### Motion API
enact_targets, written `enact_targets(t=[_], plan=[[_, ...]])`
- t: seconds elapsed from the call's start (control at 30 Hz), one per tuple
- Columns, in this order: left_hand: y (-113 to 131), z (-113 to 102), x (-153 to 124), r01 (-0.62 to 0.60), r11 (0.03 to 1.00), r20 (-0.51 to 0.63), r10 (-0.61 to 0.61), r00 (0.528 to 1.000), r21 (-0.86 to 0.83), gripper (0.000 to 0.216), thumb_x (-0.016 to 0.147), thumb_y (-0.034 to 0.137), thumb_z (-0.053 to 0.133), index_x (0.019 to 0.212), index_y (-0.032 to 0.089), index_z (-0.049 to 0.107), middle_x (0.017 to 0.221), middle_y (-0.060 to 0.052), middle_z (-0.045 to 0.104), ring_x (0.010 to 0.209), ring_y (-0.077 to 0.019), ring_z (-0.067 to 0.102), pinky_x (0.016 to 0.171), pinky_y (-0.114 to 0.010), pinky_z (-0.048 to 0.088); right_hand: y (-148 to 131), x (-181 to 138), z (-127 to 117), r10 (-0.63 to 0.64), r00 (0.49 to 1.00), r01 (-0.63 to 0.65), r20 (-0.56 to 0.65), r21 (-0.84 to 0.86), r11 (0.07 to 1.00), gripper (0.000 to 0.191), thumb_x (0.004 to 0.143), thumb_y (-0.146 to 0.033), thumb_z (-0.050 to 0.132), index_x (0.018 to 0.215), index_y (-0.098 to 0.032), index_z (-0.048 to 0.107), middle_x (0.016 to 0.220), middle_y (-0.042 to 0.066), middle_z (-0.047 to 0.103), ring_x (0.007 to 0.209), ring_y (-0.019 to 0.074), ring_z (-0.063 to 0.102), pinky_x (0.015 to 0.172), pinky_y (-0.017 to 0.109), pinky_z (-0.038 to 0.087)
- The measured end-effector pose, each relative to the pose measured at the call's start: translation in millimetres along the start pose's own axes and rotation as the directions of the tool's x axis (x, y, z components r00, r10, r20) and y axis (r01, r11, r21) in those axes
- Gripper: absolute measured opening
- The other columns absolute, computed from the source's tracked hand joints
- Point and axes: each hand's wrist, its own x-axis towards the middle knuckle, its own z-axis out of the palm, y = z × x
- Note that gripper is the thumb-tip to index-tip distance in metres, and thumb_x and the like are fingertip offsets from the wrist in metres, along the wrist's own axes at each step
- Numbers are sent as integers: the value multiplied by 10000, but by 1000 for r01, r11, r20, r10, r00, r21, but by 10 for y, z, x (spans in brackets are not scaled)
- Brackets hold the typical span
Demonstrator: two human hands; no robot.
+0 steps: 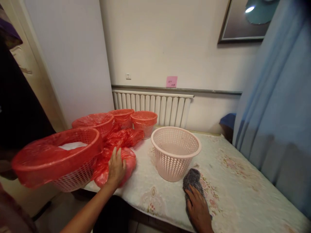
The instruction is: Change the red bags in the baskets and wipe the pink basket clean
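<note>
My left hand [117,166] lies on a heap of crumpled red plastic bags [129,159], its fingers stretched out. On the right, my right hand [197,207] rests flat on a dark grey cloth [193,178] spread on the table, fingers extended. Between the two hands, a little farther back, stands a pale pink perforated plastic basket [173,166], upright and without a liner. Left of my left hand is a large basket [75,177] lined with a red bag, with something white inside it.
More red-lined baskets stand behind, one at the left [93,121] and two near the radiator [155,106]. A floral tablecloth [233,191] covers the table. A blue curtain [274,97] hangs at the right. A person in dark clothing [21,103] is at the left edge.
</note>
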Motion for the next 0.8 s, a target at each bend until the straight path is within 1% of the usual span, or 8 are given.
enact_targets(t=[0.13,0.23,0.3,0.37,0.43,0.57,0.67,0.8], plan=[[803,-148,71,-253,939,-122,230,966,-232,575,925,184,388,1468,171,199,1548,-186,240,1437,-288,244,1109,-483,331,-60,59,-14,110,994,-109,-10,57,992,484,744,-97,450,1167,-222,649,1258,85,616,1127,265,579,957,431,476],[1333,-177,102,-408,859,-141,383,913,-310,554,922,174,425,1446,189,248,1527,-167,294,1418,-272,283,1100,-472,345,-8,167,-59,243,970,-235,5,279,931,471,667,-119,441,1048,-205,704,1118,88,686,1049,270,622,952,452,483],[1582,-146,139,-499,812,-92,497,863,-304,472,914,188,465,1374,161,365,1444,-168,416,1355,-259,366,1089,-454,350,91,269,-137,454,889,-420,57,493,762,390,608,-183,464,897,-200,726,956,75,728,923,271,666,858,444,533],[1735,-88,187,-550,787,-30,565,824,-280,324,902,199,503,1223,164,509,1227,-129,585,1199,-242,486,1058,-447,362,205,398,-286,692,701,-606,174,657,449,332,558,-249,504,817,-190,702,773,51,726,718,260,681,670,410,565],[1806,-28,230,-560,786,6,582,813,-262,143,888,193,521,1010,184,596,973,-75,639,1010,-229,536,999,-438,385,277,559,-534,795,538,-643,282,747,170,369,529,-296,563,858,-166,670,659,26,696,557,234,649,531,361,539],[1813,28,258,-546,798,8,566,824,-256,99,881,183,509,815,194,582,847,-58,598,895,-231,495,921,-417,395,149,998,-1315,811,490,-493,319,869,-45,506,490,-287,686,973,-146,630,677,12,694,530,196,634,514,301,512],[1795,16,240,-542,802,14,563,826,-253,93,877,176,506,819,195,576,856,-64,589,896,-236,475,916,-415,382,-149,1369,-1922,827,534,-381,174,923,51,483,536,-263,693,1006,-172,639,782,8,706,600,172,631,558,278,506],[1800,-5,212,-537,807,21,558,830,-246,67,865,172,524,830,198,576,869,-64,587,904,-238,472,936,-415,368,-586,1769,-2286,704,686,-257,-185,843,472,355,669,-210,584,1013,-174,661,941,26,684,838,191,634,748,309,507]])
